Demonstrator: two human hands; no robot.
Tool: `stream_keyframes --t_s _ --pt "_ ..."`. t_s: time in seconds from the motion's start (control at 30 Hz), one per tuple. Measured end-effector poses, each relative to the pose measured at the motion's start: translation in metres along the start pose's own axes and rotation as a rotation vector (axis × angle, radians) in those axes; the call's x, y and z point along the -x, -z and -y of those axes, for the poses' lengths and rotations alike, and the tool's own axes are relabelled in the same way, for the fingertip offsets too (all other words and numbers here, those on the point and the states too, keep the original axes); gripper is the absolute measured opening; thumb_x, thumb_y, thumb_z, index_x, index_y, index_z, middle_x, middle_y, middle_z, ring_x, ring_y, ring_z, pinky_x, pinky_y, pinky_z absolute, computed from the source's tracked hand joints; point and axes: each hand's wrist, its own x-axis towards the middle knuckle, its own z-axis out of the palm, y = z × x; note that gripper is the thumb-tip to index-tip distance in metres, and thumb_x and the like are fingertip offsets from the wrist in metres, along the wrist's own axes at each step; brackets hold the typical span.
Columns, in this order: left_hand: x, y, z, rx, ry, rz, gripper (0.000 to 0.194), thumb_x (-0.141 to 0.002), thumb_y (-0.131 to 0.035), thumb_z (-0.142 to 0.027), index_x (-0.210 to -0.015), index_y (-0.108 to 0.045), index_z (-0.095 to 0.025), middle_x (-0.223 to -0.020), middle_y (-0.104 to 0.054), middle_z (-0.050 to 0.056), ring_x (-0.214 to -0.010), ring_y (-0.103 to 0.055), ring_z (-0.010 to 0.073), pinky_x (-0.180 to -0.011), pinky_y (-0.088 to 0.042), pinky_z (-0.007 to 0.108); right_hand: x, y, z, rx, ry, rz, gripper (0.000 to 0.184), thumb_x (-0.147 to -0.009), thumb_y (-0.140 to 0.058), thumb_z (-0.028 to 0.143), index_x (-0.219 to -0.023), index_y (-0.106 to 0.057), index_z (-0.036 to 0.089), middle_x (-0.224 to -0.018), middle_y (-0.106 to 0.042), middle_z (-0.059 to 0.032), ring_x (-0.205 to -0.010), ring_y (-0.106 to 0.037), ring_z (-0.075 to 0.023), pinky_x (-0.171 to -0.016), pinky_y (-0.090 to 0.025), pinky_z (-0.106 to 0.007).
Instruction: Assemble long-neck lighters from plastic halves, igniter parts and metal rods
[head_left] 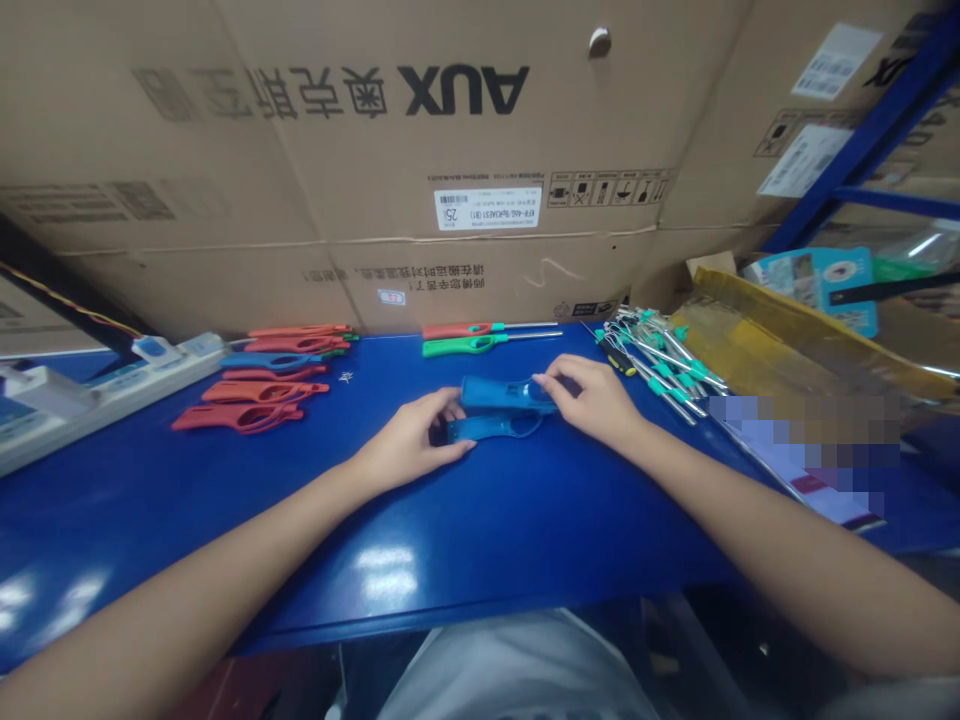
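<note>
Two blue lighter casing halves lie close together at the middle of the table, the upper casing half (491,393) just beyond the lower casing half (491,430). My left hand (409,440) closes around their left ends, its thumb along the lower one and its fingers by the upper one. At the right end of the upper half, by the trigger opening, my right hand (596,400) is pinched with thumb and forefinger together. Whatever sits between those fingertips is too small or hidden to make out.
Red casings (240,415) and a blue casing (274,361) lie at left beside a white power strip (112,395). Behind my hands are a red lighter (457,330) and a green lighter (457,346). Metal rods with green ends (667,365) and a yellow-taped box (757,340) are right.
</note>
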Motion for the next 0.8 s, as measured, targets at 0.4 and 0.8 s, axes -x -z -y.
stream_keyframes --t_s 0.4,0.8 --pt "-0.001 -0.002 0.009 -0.032 0.001 -0.089 0.046 -0.088 -0.069 -0.037 -0.129 -0.056 -0.021 -0.110 -0.069 0.006 -0.100 -0.066 0.0212 -0.089 -0.055 0.038 0.003 0.007 0.001 -0.115 0.047 0.384 0.032 -0.097 -0.054 0.038 -0.072 -0.060 0.019 -0.074 -0.064 -0.0025 -0.067 -0.056 -0.0146 -0.065 -0.040 -0.027" --pt "0.000 0.005 -0.011 -0.110 -0.128 -0.085 0.037 -0.091 -0.066 -0.044 -0.121 -0.063 -0.022 -0.119 -0.068 0.007 -0.114 -0.061 0.0251 -0.102 -0.047 0.043 0.006 0.006 0.016 0.167 0.174 0.511 0.023 -0.098 -0.054 0.038 -0.084 -0.056 0.020 -0.089 -0.056 -0.0010 -0.066 -0.048 -0.0115 -0.058 -0.032 -0.025"
